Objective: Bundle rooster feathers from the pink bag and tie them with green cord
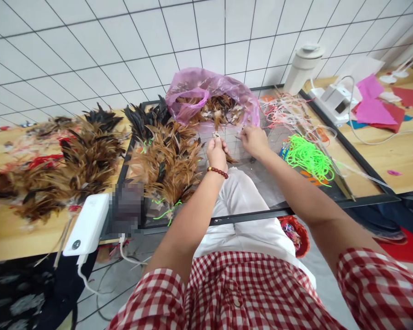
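My left hand (217,153), with a beaded bracelet at the wrist, is closed on a small bunch of feathers (231,159). Pale quill ends stick up past the thumb, and brown tips show below the fingers. To its right, my right hand (255,141) is pinched closed just in front of the pink plastic bag (223,81); whatever lies between its fingertips is too small to make out. Brown feathers (217,110) fill the bag's open mouth. A heap of brown and black feather bunches (172,158) spreads left of my left hand, some with green cord on them.
Right of my hands lie bright green cords (309,158) and pale strings (285,112). A white bottle (303,68) and a power strip (333,103) stand behind. More feathers (86,158) and a white power bank (87,224) are at left. A black frame edge (248,217) crosses in front.
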Action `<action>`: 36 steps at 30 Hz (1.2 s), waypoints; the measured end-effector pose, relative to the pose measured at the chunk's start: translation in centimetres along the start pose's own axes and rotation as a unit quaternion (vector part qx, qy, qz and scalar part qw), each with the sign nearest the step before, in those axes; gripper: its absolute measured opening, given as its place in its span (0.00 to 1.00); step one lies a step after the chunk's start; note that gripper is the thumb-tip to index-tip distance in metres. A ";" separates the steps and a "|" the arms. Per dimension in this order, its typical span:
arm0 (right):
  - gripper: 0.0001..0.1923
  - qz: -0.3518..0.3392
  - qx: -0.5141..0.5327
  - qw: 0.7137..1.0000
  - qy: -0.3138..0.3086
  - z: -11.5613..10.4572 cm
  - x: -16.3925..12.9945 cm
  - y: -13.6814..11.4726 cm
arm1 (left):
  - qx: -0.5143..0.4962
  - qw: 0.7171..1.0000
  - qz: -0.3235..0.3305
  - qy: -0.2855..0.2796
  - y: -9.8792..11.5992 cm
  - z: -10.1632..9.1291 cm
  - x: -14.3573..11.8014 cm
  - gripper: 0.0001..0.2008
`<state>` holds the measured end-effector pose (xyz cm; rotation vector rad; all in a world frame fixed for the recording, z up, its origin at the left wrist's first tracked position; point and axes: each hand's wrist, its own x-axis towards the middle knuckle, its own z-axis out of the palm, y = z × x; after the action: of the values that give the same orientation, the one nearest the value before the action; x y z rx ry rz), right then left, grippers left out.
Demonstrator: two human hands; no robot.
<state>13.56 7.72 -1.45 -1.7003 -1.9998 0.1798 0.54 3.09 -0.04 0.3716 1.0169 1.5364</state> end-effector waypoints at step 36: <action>0.03 0.008 0.183 0.963 0.195 -15.0 -1.9 6.5 | -0.045 0.994 -0.068 -0.077 -0.1 0.0 0.1 0.15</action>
<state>26.28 3.96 8.22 -1.3902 -1.5527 0.1886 0.59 3.17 -0.08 0.3453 0.8328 1.4039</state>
